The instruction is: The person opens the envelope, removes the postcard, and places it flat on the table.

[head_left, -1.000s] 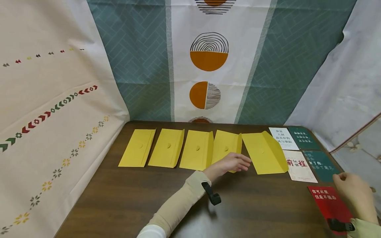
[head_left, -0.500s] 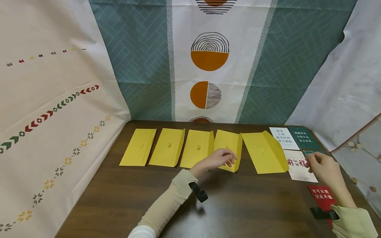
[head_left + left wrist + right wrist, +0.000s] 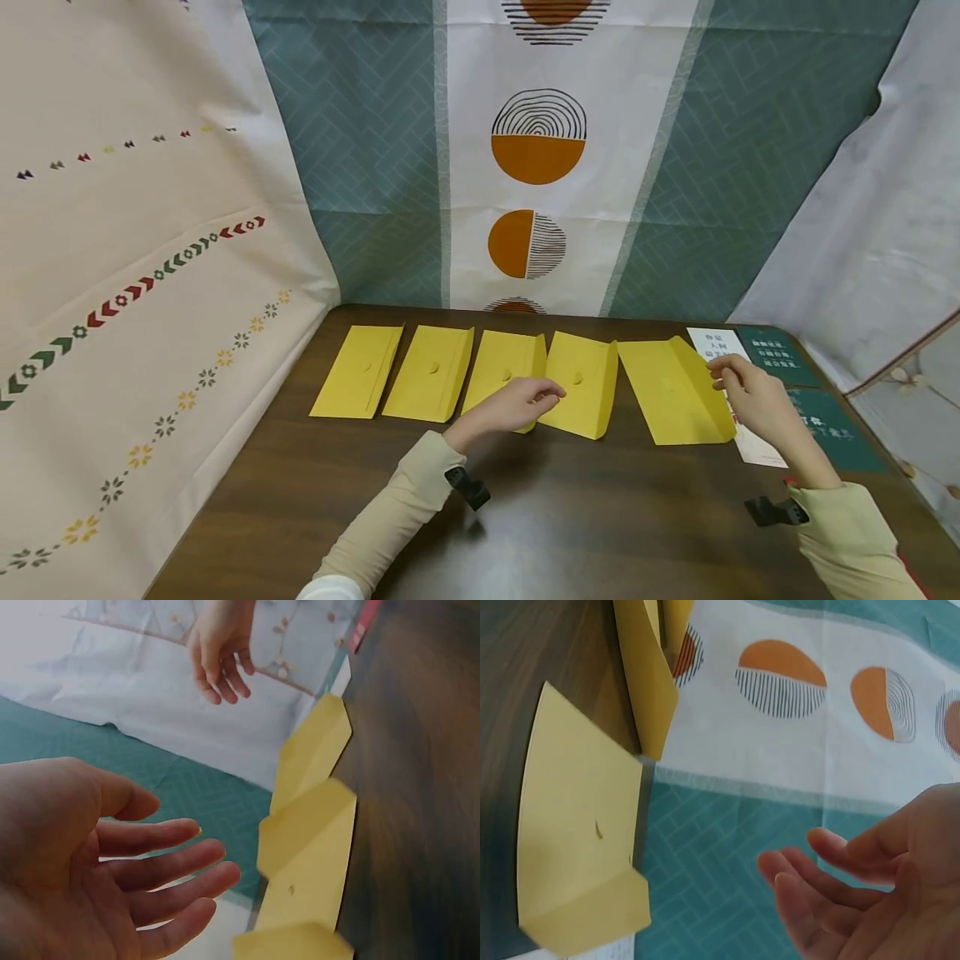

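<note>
Patterned cloths hang behind our dark wooden table (image 3: 600,533), where five flat yellow paper envelopes (image 3: 504,379) lie in a row. From the head view our left hand (image 3: 513,404) hovers over the third envelope, our right hand (image 3: 757,400) over printed white paper cards (image 3: 757,446). At the left wrist, fingers spread — nothing held. At the right wrist, fingers loose beside the open-flapped envelope (image 3: 581,825).

Yellow envelopes (image 3: 577,393); dark brown, possibly woodgrain, table (image 3: 600,533)
</note>
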Demonstrator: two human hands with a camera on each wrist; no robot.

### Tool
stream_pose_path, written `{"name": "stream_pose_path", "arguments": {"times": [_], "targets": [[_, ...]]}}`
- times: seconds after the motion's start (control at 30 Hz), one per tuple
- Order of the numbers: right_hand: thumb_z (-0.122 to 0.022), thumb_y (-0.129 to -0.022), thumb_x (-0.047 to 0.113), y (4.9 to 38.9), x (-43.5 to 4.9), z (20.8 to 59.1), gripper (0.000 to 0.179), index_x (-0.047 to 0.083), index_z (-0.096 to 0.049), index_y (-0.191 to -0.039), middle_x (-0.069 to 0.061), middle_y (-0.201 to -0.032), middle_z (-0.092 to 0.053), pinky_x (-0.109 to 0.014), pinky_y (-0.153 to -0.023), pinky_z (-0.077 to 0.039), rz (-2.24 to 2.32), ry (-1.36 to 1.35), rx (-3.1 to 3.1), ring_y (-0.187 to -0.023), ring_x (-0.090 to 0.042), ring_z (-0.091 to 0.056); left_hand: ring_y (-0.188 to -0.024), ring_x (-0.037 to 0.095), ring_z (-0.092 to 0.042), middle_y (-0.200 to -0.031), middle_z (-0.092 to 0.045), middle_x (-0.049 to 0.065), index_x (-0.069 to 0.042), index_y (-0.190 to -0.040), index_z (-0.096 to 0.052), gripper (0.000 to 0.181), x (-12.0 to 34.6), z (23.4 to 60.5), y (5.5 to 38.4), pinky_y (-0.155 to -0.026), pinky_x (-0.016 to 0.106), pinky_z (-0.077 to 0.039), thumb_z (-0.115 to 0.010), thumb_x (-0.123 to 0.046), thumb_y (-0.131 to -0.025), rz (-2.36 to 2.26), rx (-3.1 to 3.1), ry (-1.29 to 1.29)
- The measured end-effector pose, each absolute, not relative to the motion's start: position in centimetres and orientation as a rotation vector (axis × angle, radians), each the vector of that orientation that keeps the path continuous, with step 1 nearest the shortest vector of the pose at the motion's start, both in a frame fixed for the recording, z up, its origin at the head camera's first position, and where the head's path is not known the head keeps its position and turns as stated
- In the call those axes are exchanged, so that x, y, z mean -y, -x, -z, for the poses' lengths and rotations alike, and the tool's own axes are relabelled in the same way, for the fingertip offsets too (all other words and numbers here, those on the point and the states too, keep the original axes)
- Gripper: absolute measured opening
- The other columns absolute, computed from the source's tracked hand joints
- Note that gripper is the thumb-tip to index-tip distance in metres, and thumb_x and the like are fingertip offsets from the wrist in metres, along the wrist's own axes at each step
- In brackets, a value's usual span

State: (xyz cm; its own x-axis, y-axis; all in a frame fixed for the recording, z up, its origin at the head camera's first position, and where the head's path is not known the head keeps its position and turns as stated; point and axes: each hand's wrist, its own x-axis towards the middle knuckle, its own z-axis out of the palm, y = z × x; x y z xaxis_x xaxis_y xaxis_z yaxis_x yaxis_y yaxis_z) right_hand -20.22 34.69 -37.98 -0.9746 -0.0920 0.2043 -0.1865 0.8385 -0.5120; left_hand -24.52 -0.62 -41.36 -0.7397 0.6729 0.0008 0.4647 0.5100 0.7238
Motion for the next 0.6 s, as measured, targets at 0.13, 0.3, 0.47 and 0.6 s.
{"name": "stream_pose_path", "arguments": {"times": [0.13,0.3,0.47,0.6], "targets": [[-0.037,-0.103,0.010,20.9,-33.3,38.1,0.033,-0.009,-0.050,-0.126,-0.034,-0.122,-0.055,-0.058,-0.083,-0.049,-0.750,-0.353,2.830,-0.107,-0.048,-0.055,-0.122,0.021,-0.057,-0.138,-0.056,0.010,-0.003,-0.138,-0.050,0.040,1.7,41.1,24.5,-0.104,0.034,-0.046,-0.043,-0.022,-0.104,-0.935,-2.556,-0.978],[-0.046,-0.099,0.005,21.6,-32.3,38.5,0.034,-0.013,-0.046,-0.129,-0.035,-0.125,-0.048,-0.064,-0.092,-0.041,-0.566,-0.532,2.774,-0.113,-0.050,-0.048,-0.139,0.026,-0.041,-0.150,-0.043,0.012,-0.003,-0.146,-0.039,0.048,3.2,41.0,24.8,-0.115,0.039,-0.034,-0.041,-0.028,-0.104,-0.814,-2.729,-0.988],[-0.055,-0.093,0.001,22.4,-32.0,38.9,0.039,-0.013,-0.046,-0.129,-0.033,-0.123,-0.051,-0.062,-0.093,-0.042,-0.356,-0.604,2.651,-0.112,-0.049,-0.050,-0.141,0.031,-0.035,-0.152,-0.037,0.018,0.000,-0.148,-0.032,0.053,4.8,40.8,25.6,-0.116,0.044,-0.031,-0.042,-0.028,-0.104,-0.744,-2.952,-0.973],[-0.056,-0.094,0.007,23.0,-32.1,39.2,0.049,-0.010,-0.039,-0.137,-0.033,-0.136,-0.041,-0.064,-0.099,-0.037,-0.299,-0.614,2.666,-0.121,-0.050,-0.042,-0.140,0.033,-0.034,-0.151,-0.036,0.020,0.001,-0.150,-0.028,0.057,5.8,40.8,26.3,-0.113,0.048,-0.034,-0.041,-0.032,-0.104,-0.564,-3.112,-0.968]]}}
